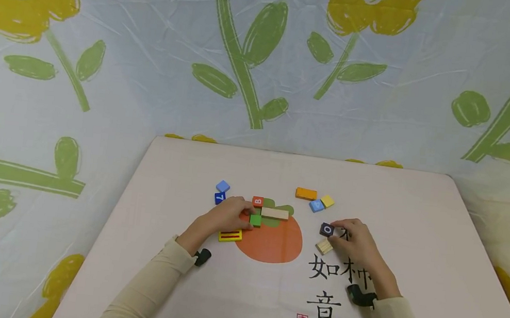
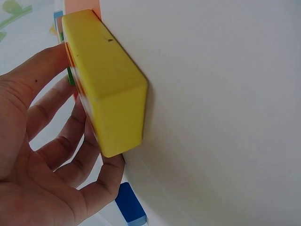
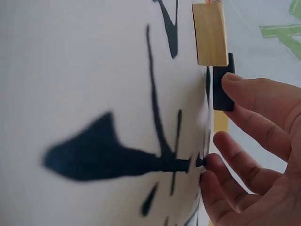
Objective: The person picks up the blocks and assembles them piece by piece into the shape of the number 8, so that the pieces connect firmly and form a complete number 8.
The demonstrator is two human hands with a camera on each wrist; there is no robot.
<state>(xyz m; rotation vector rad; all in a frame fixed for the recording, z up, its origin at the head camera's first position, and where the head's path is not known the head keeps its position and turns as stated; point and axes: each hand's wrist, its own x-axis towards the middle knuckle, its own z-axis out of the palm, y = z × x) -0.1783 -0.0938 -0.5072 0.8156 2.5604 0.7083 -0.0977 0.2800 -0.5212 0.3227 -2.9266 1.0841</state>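
My left hand point(image 1: 229, 214) pinches a small green block point(image 1: 255, 220) between thumb and index finger, over the orange persimmon print. Just below that hand lies a yellow block with red stripes point(image 1: 230, 235); it looms large in the left wrist view and hides most of the green one. A red block marked B point(image 1: 258, 201) and a long plain wooden block point(image 1: 274, 213) adjoin the green block. On the right, my right hand point(image 1: 358, 241) holds a black block with a white O point(image 1: 327, 230) by thumb and index finger. Beside it sits a plain wooden block point(image 1: 324, 246).
Behind the left hand lie a light blue block point(image 1: 222, 186) and a dark blue block marked 7 point(image 1: 219, 198). Farther back at the right are an orange block point(image 1: 306, 194), a blue block point(image 1: 317, 206) and a yellow block point(image 1: 327, 202). The pink table point(image 1: 180, 161) meets a flowered cloth.
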